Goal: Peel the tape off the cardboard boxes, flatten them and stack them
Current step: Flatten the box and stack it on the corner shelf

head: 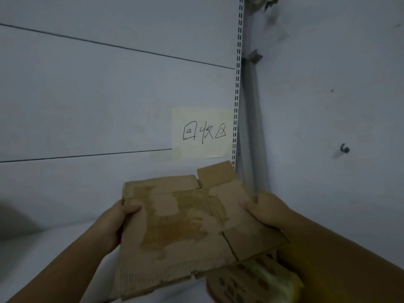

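Note:
A flattened brown cardboard box with torn, patchy paper on its face is held up in front of me, flaps spread at its top and bottom. My left hand grips its left edge, thumb on the front. My right hand grips its right edge, thumb on the front as well. Whether any tape remains on the box cannot be made out.
A yellow paper note with handwritten characters is stuck on the white panelled wall. A slotted metal shelf upright runs down the corner. Below the box lies a brown perforated object. A white surface lies below left.

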Motion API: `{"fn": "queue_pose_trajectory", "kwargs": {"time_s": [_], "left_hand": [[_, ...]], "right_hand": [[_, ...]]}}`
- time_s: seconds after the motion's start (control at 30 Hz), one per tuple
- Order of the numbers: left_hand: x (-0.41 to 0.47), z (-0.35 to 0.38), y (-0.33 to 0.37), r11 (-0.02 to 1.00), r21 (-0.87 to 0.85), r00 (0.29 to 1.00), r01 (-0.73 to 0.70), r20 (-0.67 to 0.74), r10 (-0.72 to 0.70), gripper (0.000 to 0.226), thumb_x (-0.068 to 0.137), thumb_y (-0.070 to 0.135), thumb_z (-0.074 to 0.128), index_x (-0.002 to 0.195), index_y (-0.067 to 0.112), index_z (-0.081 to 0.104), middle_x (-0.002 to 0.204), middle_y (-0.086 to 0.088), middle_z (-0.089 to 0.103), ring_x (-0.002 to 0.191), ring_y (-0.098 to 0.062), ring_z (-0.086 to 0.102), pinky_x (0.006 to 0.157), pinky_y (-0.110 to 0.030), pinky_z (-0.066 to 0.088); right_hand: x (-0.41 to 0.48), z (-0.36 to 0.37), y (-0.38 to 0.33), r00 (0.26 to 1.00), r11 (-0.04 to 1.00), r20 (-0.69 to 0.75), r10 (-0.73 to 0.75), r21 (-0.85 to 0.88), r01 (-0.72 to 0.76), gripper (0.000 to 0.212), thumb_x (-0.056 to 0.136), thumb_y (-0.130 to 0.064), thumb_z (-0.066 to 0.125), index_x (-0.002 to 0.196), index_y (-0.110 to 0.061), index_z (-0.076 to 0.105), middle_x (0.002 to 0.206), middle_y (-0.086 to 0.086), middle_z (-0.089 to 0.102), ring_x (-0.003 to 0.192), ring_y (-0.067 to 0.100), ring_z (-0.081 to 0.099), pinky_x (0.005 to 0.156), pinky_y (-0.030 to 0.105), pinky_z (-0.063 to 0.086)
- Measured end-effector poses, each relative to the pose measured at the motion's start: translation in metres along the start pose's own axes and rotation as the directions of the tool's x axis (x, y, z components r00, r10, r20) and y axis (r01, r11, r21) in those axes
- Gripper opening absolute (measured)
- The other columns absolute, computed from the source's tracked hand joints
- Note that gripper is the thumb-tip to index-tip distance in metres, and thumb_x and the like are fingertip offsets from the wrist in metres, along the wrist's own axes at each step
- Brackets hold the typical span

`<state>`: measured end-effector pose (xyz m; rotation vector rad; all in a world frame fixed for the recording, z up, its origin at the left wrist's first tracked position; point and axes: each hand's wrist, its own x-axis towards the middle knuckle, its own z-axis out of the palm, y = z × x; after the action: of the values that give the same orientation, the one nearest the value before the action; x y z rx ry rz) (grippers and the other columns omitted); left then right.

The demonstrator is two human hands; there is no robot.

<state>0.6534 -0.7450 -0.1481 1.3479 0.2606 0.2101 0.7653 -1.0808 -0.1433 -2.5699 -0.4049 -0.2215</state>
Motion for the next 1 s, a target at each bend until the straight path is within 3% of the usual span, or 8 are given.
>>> {"fn": "queue_pose_trajectory", "kwargs": {"time_s": [0.17,0.23,0.33,0.47,0.63,0.8,0.93,1.0], "left_hand": [[0.051,0.018,-0.008,0.998,0.063,0.993,-0.024,-0.110,0.031,0.020,0.090,0.014,0.056,0.108,0.008,0.062,0.103,-0.019,0.068,0.091,-0.039,0.065,0.073,-0.046,0.055],[0.068,0.021,-0.026,0.929,0.360,0.954,-0.081,-0.241,0.177,0.023,0.089,0.015,0.057,0.106,0.000,0.061,0.098,-0.012,0.068,0.090,-0.037,0.065,0.076,-0.045,0.055],[0.080,0.016,-0.049,0.665,0.737,0.909,-0.123,-0.185,0.374,0.016,0.084,0.008,0.059,0.088,-0.008,0.062,0.084,-0.022,0.067,0.081,-0.037,0.065,0.075,-0.044,0.054],[0.089,0.009,-0.058,0.614,0.774,0.909,-0.157,-0.130,0.396,0.011,0.089,0.014,0.055,0.081,0.019,0.052,0.075,-0.001,0.056,0.064,-0.012,0.054,0.054,-0.012,0.042],[0.091,0.010,-0.064,0.533,0.845,0.921,-0.045,-0.172,0.350,0.041,0.094,0.026,0.049,0.134,0.029,0.044,0.128,0.001,0.042,0.102,-0.011,0.047,0.088,-0.022,0.035],[0.088,0.018,-0.061,0.535,0.845,0.928,0.008,-0.205,0.311,0.041,0.095,0.030,0.045,0.136,0.027,0.044,0.136,-0.004,0.048,0.111,-0.018,0.051,0.094,-0.030,0.037],[0.082,0.025,-0.052,0.491,0.870,0.944,0.050,-0.202,0.261,0.039,0.097,0.032,0.042,0.135,0.026,0.046,0.138,-0.005,0.049,0.115,-0.016,0.050,0.097,-0.029,0.035],[0.080,0.027,-0.045,0.433,0.899,0.958,0.069,-0.180,0.222,0.039,0.098,0.032,0.039,0.136,0.026,0.045,0.140,-0.004,0.047,0.114,-0.014,0.049,0.095,-0.026,0.034]], "right_hand": [[0.054,0.010,0.016,0.996,0.995,-0.087,0.033,-0.091,-0.041,0.047,0.089,-0.057,0.043,0.092,-0.014,0.060,0.086,0.002,0.064,0.077,0.016,0.060,0.062,0.026,0.041],[0.068,0.018,0.019,0.995,0.980,-0.097,0.009,-0.196,-0.028,0.051,0.092,-0.051,0.041,0.123,-0.012,0.049,0.115,0.008,0.060,0.101,0.024,0.058,0.081,0.031,0.043],[0.081,0.045,0.022,0.966,0.924,0.070,-0.248,-0.284,0.257,0.053,0.094,-0.038,0.040,0.141,-0.017,0.028,0.141,0.009,0.038,0.128,0.025,0.038,0.105,0.030,0.030],[0.102,0.070,0.014,0.873,0.841,0.245,-0.422,-0.253,0.478,0.051,0.097,-0.045,0.030,0.146,-0.035,0.020,0.157,-0.001,0.011,0.143,0.018,0.008,0.116,0.038,0.003],[0.117,0.103,0.027,0.850,0.853,0.303,-0.430,-0.170,0.493,0.048,0.097,-0.050,0.021,0.144,-0.040,0.018,0.157,-0.007,0.014,0.143,0.008,0.009,0.117,0.038,0.003],[0.117,0.104,0.029,0.850,0.881,0.238,-0.469,0.066,0.468,0.047,0.094,-0.053,0.035,0.139,-0.039,0.034,0.150,-0.012,0.029,0.140,0.009,0.021,0.114,0.032,0.014],[0.100,0.062,0.026,0.888,0.800,0.106,-0.447,0.493,0.343,0.023,0.095,-0.038,0.040,0.115,-0.037,0.053,0.108,-0.029,0.051,0.106,-0.011,0.051,0.077,-0.006,0.030],[0.089,0.038,0.025,0.861,0.741,-0.004,-0.509,0.508,0.440,0.018,0.091,-0.037,0.049,0.105,-0.038,0.059,0.102,-0.028,0.059,0.101,-0.002,0.058,0.079,0.001,0.041]]}}
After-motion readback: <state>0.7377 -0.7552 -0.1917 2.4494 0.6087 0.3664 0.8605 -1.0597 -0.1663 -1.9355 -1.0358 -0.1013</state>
